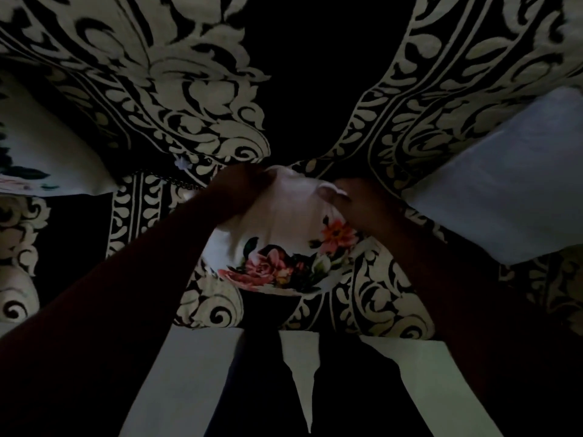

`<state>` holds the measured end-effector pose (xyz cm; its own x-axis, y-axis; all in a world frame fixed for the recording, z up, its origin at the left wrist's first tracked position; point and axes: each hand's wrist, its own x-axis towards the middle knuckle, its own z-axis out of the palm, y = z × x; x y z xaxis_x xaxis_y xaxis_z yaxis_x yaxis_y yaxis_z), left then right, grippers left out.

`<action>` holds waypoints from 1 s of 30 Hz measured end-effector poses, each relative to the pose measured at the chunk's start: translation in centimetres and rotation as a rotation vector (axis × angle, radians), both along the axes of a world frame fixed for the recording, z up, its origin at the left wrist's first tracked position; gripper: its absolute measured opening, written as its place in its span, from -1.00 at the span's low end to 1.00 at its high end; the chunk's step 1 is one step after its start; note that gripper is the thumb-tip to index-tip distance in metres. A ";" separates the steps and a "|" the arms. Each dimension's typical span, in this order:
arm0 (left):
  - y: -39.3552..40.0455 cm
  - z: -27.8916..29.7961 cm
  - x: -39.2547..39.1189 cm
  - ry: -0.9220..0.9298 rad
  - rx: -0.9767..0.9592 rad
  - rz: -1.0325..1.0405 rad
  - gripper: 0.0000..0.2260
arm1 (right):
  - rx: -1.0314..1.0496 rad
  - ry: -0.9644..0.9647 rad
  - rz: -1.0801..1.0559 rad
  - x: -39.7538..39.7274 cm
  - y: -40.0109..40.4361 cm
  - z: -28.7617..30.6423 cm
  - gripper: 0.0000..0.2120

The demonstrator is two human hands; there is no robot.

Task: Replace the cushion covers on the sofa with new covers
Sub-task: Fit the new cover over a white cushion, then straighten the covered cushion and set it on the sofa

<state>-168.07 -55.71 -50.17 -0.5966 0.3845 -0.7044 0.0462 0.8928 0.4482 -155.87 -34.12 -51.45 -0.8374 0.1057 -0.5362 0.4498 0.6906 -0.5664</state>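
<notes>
A white cushion cover with pink and orange flowers [284,241] hangs crumpled in the middle of the view, over the sofa seat. My left hand [243,184] grips its upper left edge. My right hand [356,200] pinches its upper right corner, which sticks up as a small fold. Both arms are in dark sleeves. The sofa [157,99] is draped in a black and cream scroll-patterned fabric. A bare white cushion [498,190] lies on the seat at the right.
Another white cushion with a floral print [47,152] lies on the seat at the left. Pale floor tiles [189,383] show below the sofa's front edge. The scene is dim.
</notes>
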 end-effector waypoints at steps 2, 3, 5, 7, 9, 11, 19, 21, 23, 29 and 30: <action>0.4 -1.1 -1.0 -0.072 0.007 -0.096 -0.58 | -0.032 -0.105 -0.001 -0.9 1.3 -0.4 -0.60; 0.7 -1.8 -1.3 -0.081 -0.013 -0.168 -0.58 | -0.035 -0.153 0.017 -1.4 2.0 -1.0 -0.58; 1.7 -4.0 -1.3 -0.027 -0.112 -0.363 -0.60 | -0.008 -0.241 0.082 -1.5 2.6 -3.8 -0.54; 2.6 -6.6 -0.7 0.091 -0.279 -0.548 -0.54 | 0.022 -0.326 0.068 -0.5 2.8 -7.8 -0.49; 2.6 -9.1 0.6 0.215 -0.361 -0.565 -0.53 | 0.086 -0.345 0.013 1.3 2.3 -11.4 -0.29; 2.1 -10.5 3.3 0.359 -0.206 -0.367 -0.53 | 0.288 -0.275 -0.020 3.1 1.0 -13.1 -0.29; -4.0 -11.0 22.1 0.554 0.023 -0.199 -0.39 | 0.446 0.208 0.093 16.2 -8.9 -10.6 -0.42; -4.4 -12.9 22.0 0.523 -0.022 -0.229 -0.35 | 0.450 0.200 0.111 16.1 -8.7 -12.5 -0.39; -4.0 -14.7 19.5 0.495 -0.052 -0.202 -0.30 | 0.483 0.189 0.114 13.7 -8.2 -13.9 -0.35; -5.1 -20.6 13.8 0.515 -0.134 -0.197 -0.20 | 0.457 0.045 0.045 7.9 -9.0 -18.4 -0.24; -4.9 -21.3 13.4 0.513 -0.136 -0.183 -0.20 | 0.442 0.031 0.025 7.0 -8.8 -19.2 -0.21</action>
